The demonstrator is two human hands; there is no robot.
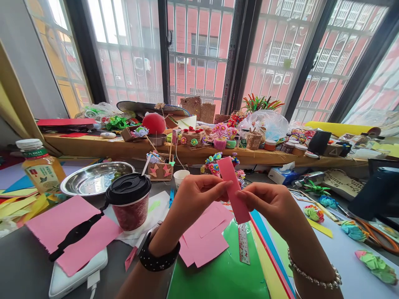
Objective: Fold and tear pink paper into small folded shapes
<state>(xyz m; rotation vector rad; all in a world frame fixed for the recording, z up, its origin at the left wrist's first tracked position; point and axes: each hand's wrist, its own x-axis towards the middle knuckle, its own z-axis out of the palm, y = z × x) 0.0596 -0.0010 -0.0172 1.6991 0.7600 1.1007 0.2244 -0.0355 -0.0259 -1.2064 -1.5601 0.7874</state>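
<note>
A narrow pink paper strip is held up above the table, slanting down to the right. My left hand pinches its left edge between thumb and fingers. On the other edge, slightly lower, my right hand grips it the same way. Under the hands, several pink paper pieces overlap on a green sheet. A small printed ruler lies just below the strip's lower end, also on the green sheet.
To the left stand a lidded paper cup, a metal bowl and a juice bottle. A larger pink sheet partly covers a white power bank. Crumpled paper flowers and orange-handled scissors lie at right. Crafts crowd the windowsill.
</note>
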